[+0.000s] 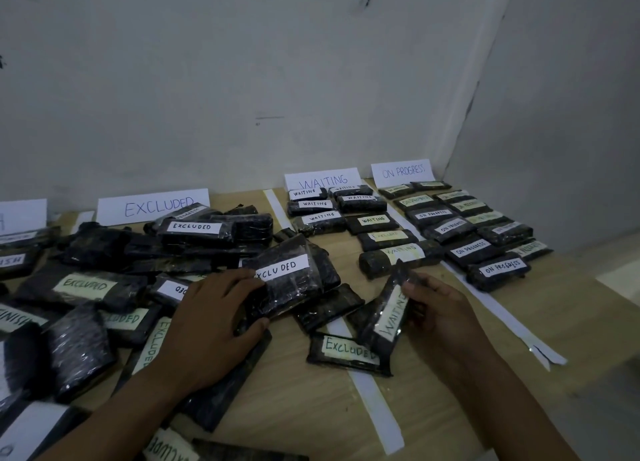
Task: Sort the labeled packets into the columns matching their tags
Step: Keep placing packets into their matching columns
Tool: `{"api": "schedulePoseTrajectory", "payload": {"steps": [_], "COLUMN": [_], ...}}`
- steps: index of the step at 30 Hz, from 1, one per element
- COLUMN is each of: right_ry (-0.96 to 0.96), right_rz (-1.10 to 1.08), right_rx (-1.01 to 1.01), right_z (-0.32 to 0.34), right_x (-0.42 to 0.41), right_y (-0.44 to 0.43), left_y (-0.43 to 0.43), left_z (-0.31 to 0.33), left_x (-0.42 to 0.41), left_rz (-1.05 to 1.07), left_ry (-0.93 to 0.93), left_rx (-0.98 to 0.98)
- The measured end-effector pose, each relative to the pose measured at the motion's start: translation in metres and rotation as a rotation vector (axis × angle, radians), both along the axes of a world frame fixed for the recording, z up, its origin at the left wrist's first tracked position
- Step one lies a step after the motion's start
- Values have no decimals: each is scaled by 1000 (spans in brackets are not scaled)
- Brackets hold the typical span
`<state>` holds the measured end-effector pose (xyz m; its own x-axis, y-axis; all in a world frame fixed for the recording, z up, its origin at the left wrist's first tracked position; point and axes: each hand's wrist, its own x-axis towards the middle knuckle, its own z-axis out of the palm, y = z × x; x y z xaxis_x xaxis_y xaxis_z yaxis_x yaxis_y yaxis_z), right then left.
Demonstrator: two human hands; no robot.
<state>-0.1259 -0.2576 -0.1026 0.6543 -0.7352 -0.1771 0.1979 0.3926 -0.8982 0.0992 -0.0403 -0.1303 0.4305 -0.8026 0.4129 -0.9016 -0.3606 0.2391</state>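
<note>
On the desk [311, 408], between white paper strips [377, 412], we see neat rows of packets [362, 204] under the WAITING card [322, 180] and the ON PROGRESS card [403, 172], and a loose heap [104, 249] below the EXCLUDED card [156, 206]. Our right hand [440, 308] pinches a WAITING packet [389, 304] at the waiting column's near end, tipped up, its long axis running away from us. Our left hand [211, 318] grips an EXCLUDED packet [287, 277] at the heap's edge, label up, its long axis slanting toward the far right.
</note>
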Motion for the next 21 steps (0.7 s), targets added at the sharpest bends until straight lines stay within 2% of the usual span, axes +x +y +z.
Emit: {"api": "schedulePoseTrajectory", "payload": {"steps": [3,6,10,14,18,21], "right_ry": [43,168,291,246,195,437], "right_rz": [-135,-190,-104,-40,-289,-464], "right_rx": [12,-82,-155,-96,-24,-269], "right_z": [5,6,2,-2,5,9], "right_x": [10,18,20,15,7,-6], "right_y": [-6,-9,-2,10,-13,-52], "left_y": [0,0,-1,0,0,0], "left_z": [0,0,0,0,0,0], "left_x": [-1,-1,0,0,0,-1], "left_rz": [2,0,-6,-7,-15,-11], "left_ry": [2,8,2,6,-3,-5], "left_rx": [1,-3,8,12,10,8]}}
